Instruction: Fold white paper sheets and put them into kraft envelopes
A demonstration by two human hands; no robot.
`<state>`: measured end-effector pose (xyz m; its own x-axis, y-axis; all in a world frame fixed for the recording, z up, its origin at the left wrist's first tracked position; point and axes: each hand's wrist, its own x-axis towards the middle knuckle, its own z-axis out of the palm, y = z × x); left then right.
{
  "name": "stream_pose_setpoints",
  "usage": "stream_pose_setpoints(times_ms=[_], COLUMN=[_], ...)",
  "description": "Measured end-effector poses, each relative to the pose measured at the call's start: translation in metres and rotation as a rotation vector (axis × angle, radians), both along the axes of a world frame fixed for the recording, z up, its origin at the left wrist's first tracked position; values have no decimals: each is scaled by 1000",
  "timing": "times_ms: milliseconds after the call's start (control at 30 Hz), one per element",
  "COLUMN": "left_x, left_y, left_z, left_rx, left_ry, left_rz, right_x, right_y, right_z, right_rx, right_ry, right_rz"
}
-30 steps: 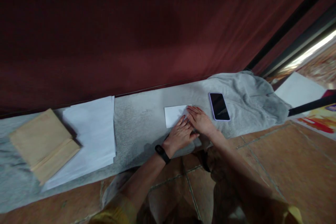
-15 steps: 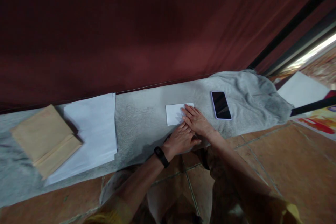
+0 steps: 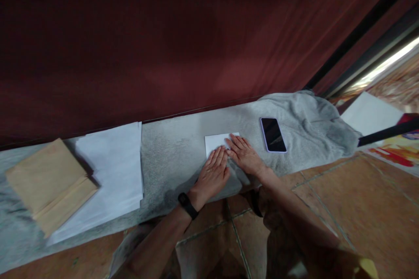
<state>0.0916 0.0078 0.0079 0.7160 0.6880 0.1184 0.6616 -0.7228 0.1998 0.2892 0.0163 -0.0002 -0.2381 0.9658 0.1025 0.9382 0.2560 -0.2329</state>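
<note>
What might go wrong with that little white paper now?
The small white paper might slide or crease crookedly, since the left hand and right hand press on it over soft grey cloth. The right elbow or hand could perhaps bump the phone lying close by.

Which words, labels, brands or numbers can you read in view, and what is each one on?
No text can be read in this view.
Small white paper: no writing shows.
Phone: dark screen, no readable words.
Black wristband: too small to read.
Colourful sheet at far right: too blurred to read.
</note>
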Motion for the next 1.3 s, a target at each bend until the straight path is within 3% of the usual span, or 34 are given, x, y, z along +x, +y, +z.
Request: stream_pose_setpoints(times_ms=[400,967,1133,1300], left_x=[-9,-9,-4,13], left_y=[11,20,24,24], left_z=[-9,-5,0,-2], left_rx=[28,76,124,123], left_ry=[-24,25,28,10], left_rz=[246,439,445,283], right_x=[-7,-7,-12,-25], right_y=[-8,-16,-16,-8], right_z=[-8,-6,-1,4], right_rx=[81,92,50,66], right_ry=[-34,-48,-36,80], right_rz=[-111,-228,-298,-282])
